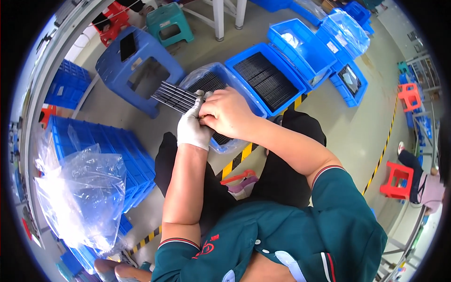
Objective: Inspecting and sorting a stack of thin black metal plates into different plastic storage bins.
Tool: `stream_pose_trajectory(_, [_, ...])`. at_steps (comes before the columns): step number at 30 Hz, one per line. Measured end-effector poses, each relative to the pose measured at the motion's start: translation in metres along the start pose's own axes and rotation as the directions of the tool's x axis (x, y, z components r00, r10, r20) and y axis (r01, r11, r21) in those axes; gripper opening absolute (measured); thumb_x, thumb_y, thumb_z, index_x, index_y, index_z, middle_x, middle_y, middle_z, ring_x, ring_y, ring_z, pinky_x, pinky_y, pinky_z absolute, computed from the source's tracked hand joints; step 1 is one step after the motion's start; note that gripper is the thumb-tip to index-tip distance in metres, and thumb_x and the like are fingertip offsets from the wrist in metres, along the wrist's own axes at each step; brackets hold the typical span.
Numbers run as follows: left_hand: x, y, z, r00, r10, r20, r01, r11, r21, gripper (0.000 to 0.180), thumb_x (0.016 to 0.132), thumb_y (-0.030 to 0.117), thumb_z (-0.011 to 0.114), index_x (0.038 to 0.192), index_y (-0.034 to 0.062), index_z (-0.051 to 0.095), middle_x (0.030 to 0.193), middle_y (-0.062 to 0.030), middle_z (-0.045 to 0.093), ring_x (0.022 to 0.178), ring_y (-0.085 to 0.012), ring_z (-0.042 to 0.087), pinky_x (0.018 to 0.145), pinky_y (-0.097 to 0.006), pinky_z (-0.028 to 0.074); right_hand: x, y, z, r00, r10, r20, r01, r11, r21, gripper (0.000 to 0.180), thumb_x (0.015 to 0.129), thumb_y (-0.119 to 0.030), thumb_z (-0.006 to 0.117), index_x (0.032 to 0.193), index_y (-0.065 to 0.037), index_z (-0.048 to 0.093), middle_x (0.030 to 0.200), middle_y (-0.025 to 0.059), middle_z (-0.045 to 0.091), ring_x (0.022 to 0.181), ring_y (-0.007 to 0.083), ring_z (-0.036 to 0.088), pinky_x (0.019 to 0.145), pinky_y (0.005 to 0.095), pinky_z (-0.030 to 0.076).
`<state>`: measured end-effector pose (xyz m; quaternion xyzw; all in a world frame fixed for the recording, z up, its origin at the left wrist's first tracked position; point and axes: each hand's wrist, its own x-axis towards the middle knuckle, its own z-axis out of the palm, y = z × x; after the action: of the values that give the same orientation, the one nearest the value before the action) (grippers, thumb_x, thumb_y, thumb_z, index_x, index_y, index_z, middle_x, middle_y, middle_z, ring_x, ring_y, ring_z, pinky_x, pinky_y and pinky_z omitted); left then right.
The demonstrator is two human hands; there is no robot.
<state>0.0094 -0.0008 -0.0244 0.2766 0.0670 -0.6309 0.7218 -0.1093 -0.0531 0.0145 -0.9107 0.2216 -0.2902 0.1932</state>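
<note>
My left hand [193, 132], in a white glove, is closed around a bundle of thin black strips [173, 97]. They lie side by side and stick out to the left of the glove. My bare right hand [229, 113] is bent over the gloved fingers at the near end of the bundle, its thumb and fingertips pressed together. What those fingertips pinch is hidden. Below both hands stands a blue bin lined with clear plastic [252, 102], holding more black strips [210, 82]. Just right of it, another blue bin [230, 62] holds rows of similar black strips [266, 80].
A blue stool [109, 70] with a dark flat object [127, 47] stands left of the bins; a green stool [170, 21] is behind. Stacked blue crates [101, 145] with plastic sheeting [89, 188] rise at left. More blue bins [300, 49] sit beyond. Another person [425, 185] is far right.
</note>
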Motion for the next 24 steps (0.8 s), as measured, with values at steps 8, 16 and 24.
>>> stream_pose_trajectory(8, [0.014, -0.011, -0.005, 0.998, -0.064, 0.025, 0.062, 0.995, 0.076, 0.019, 0.089, 0.0, 0.057, 0.108, 0.0005, 0.06, 0.098, -0.0098, 0.064, 0.086, -0.0202, 0.063, 0.076, -0.03, 0.054, -0.007, 0.006, -0.019, 0.995, -0.049, -0.092, 0.046, 0.998, -0.03, 0.011, 0.067, -0.019, 0.073, 0.067, -0.012, 0.065, 0.07, 0.0006, 0.062, 0.075, 0.0211, 0.059, 0.073, 0.0365, 0.04])
stream_pose_trajectory(16, [0.011, -0.035, 0.013, 0.976, 0.048, -0.212, 0.019, 0.953, 0.302, 0.021, 0.086, -0.001, 0.054, 0.107, -0.0021, 0.06, 0.097, -0.0149, 0.066, 0.085, -0.0284, 0.066, 0.074, -0.04, 0.057, 0.002, -0.008, -0.079, 0.954, -0.071, -0.292, 0.097, 0.992, 0.076, 0.009, 0.07, -0.013, 0.075, 0.071, -0.01, 0.067, 0.069, 0.0018, 0.063, 0.069, 0.0226, 0.059, 0.069, 0.0357, 0.042])
stream_pose_trajectory(24, [0.027, -0.065, 0.012, 0.935, -0.329, -0.13, 0.354, 0.867, 0.352, 0.016, 0.093, 0.006, 0.051, 0.107, 0.0062, 0.058, 0.095, -0.0134, 0.064, 0.091, -0.0341, 0.064, 0.08, -0.051, 0.054, -0.047, 0.02, -0.124, 0.817, 0.401, -0.415, -0.235, 0.888, 0.395, 0.011, 0.071, -0.005, 0.077, 0.075, -0.006, 0.067, 0.071, 0.0066, 0.062, 0.066, 0.019, 0.058, 0.06, 0.0315, 0.046])
